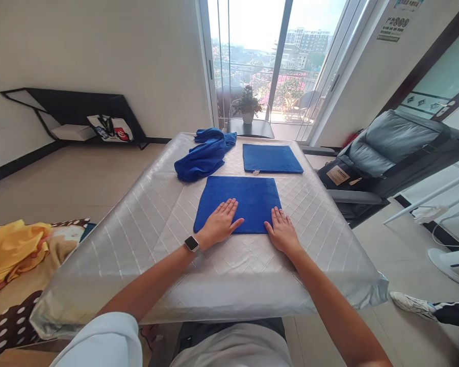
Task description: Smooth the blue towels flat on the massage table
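Note:
A blue folded towel [245, 196] lies flat on the table in front of me. My left hand [221, 220], with a watch on its wrist, rests palm down on the towel's near left part, fingers stretched out. At the near right corner, my right hand [283, 229] also lies flat, its fingertips over the towel's edge. Farther back on the right is a second folded blue towel [271, 158] with a small white tag at its near edge. A crumpled heap of blue cloth [204, 155] sits at the back left.
A silver quilted cover [153, 244] drapes the table. To the right stands a grey padded chair [393, 148]; a person's shoe [413, 304] shows on the floor. Yellow cloth [13, 252] lies at the left. Beyond the table, a potted plant [248, 107] stands before the glass door.

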